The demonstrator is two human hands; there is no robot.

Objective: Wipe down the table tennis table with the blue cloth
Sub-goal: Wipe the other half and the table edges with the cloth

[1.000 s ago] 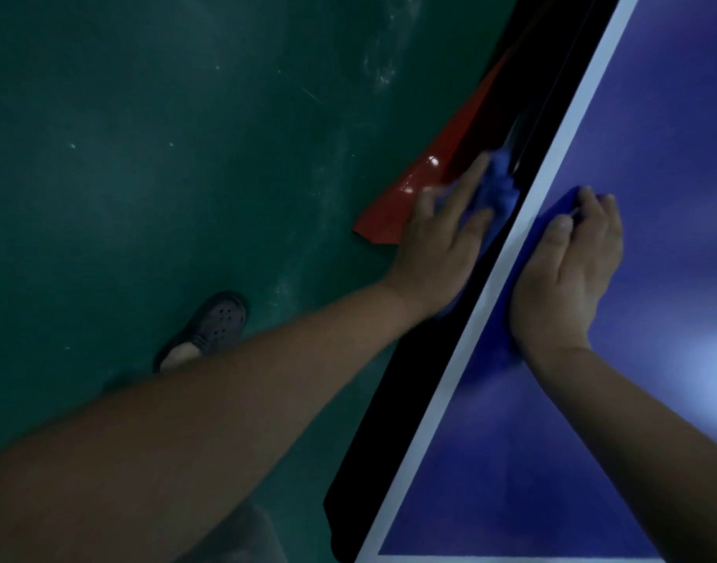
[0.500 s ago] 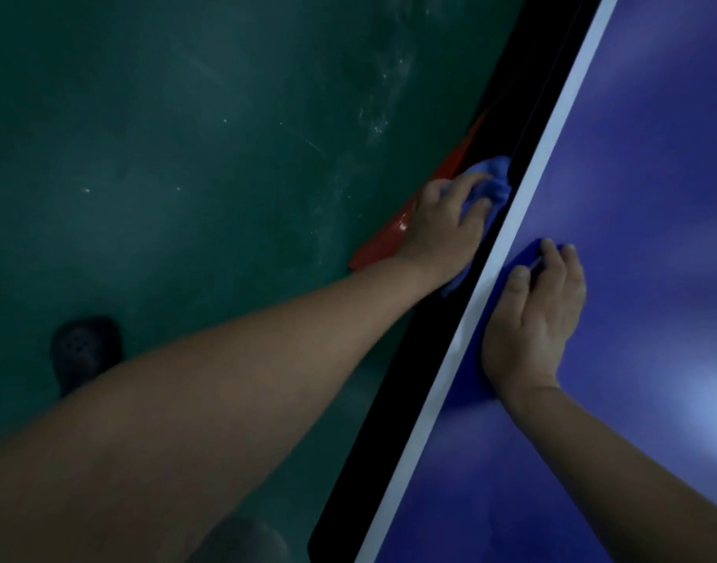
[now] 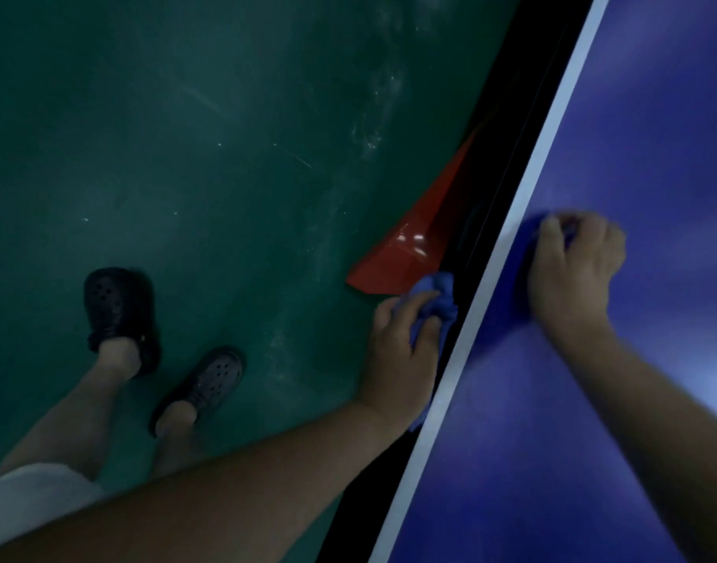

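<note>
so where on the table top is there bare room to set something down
The blue table top is bare beyond the right hand, away from the white edge line, and again nearer the camera beside the right forearm. It is crowded at the edge, where the left hand bunches the blue cloth.

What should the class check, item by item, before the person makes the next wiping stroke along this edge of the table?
1. Left hand grips the blue cloth against the table's side: ok.
2. Right hand presses cloth flat on the table top: ok, a blue fold shows under the fingers.
3. Whether both hands hold one cloth or two: cannot tell.
4. White edge line ahead free of objects: ok.
5. Red panel beneath the table sits close to the left hand; clearance: cannot tell.
6. Both shoes planted on the green floor: ok.
</note>
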